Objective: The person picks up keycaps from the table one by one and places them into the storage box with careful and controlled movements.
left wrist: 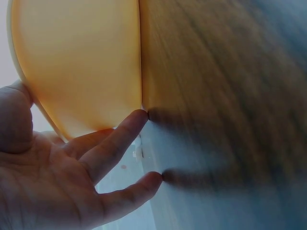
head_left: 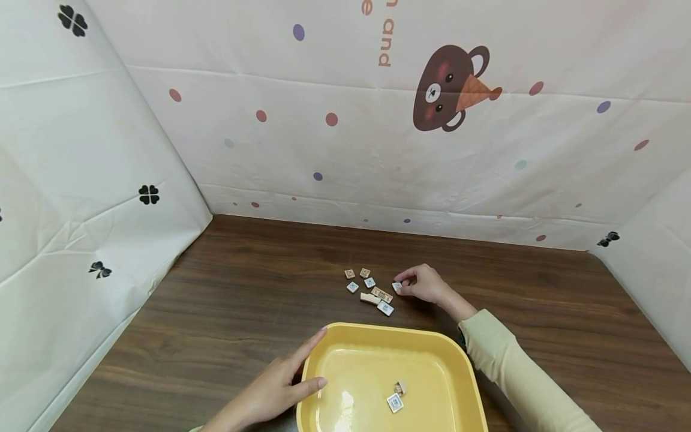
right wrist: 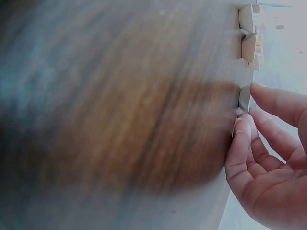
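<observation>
My right hand (head_left: 426, 285) pinches a small white keycap (head_left: 397, 287) at the table surface, just right of a loose group of keycaps. In the right wrist view, thumb and fingertips meet around this keycap (right wrist: 244, 97), which shows its sloped side. My left hand (head_left: 272, 387) rests at the left side of a yellow tray (head_left: 378, 328), thumb over the rim and fingers stretched along the outside. The left wrist view shows those fingers (left wrist: 112, 146) straight, against the tray's outer wall (left wrist: 96, 57), with tips at the table. Inside the tray lie a white keycap (head_left: 395, 402) and a beige one (head_left: 400, 387) on its side.
Several beige and white keycaps lie on the brown wooden table (head_left: 259, 270), among them a long beige one (head_left: 382, 294) and a wide white one (head_left: 385, 308). A printed white sheet (head_left: 351, 150) rises behind the table, with another sheet (head_left: 97, 228) along the left.
</observation>
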{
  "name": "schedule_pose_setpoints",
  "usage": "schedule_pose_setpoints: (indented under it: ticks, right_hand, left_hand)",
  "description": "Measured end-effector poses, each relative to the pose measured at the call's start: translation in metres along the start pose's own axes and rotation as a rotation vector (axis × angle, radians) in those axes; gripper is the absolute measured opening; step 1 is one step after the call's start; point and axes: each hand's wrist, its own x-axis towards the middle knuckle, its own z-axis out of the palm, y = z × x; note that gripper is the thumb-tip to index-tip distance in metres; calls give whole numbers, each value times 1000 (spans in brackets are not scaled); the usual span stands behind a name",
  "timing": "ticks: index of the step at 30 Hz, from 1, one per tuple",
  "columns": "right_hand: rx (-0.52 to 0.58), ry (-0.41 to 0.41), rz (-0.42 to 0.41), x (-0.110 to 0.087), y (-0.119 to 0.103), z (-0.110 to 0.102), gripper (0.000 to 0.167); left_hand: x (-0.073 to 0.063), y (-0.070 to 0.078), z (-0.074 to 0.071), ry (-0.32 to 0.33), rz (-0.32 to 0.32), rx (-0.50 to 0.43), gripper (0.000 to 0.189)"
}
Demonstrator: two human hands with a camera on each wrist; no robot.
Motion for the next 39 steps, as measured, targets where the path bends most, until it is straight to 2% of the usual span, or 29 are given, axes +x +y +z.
schedule_pose_setpoints:
  ticks: [12, 21, 24, 32, 39]
  right_hand:
    - [-54, -11, -7, 0, -2, 0, 14]
    - [-37, 20, -26, -3, 2, 0, 15]
    - [-8, 27, -13, -5, 4, -1, 16]
    - [197, -1, 71, -16, 3, -11, 19]
    - [308, 2, 88, -26, 0, -18, 29]
  left_hand:
    - [0, 0, 0, 12, 7, 11, 67]
    - [-1, 1, 0, 5, -16, 21, 67]
    - [-1, 1, 0, 10, -17, 26, 67]
    - [-1, 2, 0, 11, -27, 31, 67]
    - [-1, 3, -1, 5, -38, 21, 68]
